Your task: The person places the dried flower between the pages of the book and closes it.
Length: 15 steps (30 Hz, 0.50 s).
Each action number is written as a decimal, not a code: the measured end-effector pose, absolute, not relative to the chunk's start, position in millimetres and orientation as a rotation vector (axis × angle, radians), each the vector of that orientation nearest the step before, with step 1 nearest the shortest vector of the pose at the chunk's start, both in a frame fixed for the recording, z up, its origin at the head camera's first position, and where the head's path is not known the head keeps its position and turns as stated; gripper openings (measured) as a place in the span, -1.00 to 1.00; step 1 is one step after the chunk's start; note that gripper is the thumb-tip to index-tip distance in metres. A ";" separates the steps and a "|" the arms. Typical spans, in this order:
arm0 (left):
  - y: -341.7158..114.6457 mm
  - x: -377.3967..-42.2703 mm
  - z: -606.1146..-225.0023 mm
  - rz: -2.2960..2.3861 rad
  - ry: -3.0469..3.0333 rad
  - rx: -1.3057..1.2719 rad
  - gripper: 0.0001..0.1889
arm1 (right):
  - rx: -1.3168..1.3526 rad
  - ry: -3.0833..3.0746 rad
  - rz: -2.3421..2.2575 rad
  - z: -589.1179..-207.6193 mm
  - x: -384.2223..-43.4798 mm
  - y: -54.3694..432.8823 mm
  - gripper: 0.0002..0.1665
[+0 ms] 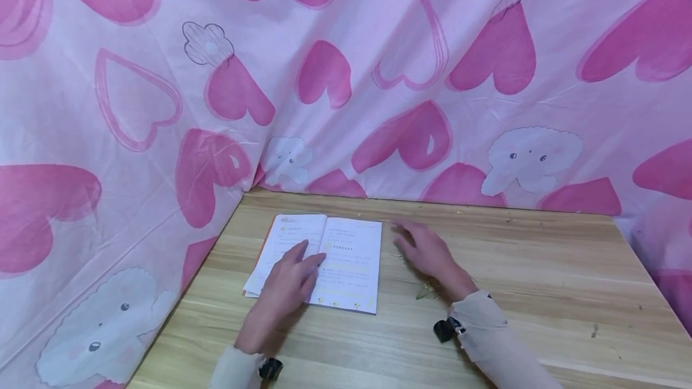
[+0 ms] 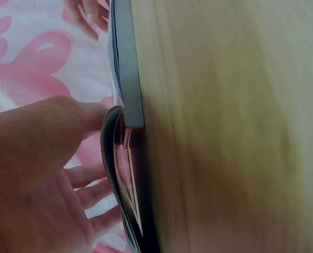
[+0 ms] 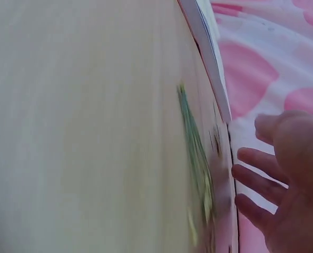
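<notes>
Rests the left hand (image 1: pixel 285 281), fingers outstretched, on the open book (image 1: pixel 348 275) beneath it — holds the right hand (image 1: pixel 432 252) spread just beside that book, close to green plant stems (image 3: pixel 196 155).

Looks domestic: walled in by pink heart-print fabric (image 1: pixel 400 131), furnished with wood-grain table (image 1: pixel 546 257); cannot tell which room.

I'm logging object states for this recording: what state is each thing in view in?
Book: lying open on the table
Left hand: over the open book, fingers extended
Right hand: empty, just right of the book
Green stalks: lying on the table
Patterned cloth: hanging, creased, behind the table
Black wrist units: worn, one per arm
</notes>
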<state>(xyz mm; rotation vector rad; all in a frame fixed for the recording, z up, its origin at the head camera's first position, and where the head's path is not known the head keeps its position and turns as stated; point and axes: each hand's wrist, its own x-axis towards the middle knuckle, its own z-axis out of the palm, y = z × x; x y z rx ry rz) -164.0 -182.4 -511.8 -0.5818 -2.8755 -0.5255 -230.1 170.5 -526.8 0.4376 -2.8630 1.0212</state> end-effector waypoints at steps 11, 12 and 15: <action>-181.5 -164.1 -509.6 -0.537 -2.938 -0.512 -0.58 | 0.435 -2.901 0.856 -521.5 -210.9 191.1 -0.82; -181.1 -164.6 -509.3 -0.543 -2.950 -0.503 -0.58 | 0.443 -2.920 0.851 -521.8 -209.2 190.1 -0.78; -180.2 -166.0 -508.7 -0.555 -2.968 -0.484 -0.59 | 0.453 -2.959 0.833 -522.7 -205.3 185.6 -0.68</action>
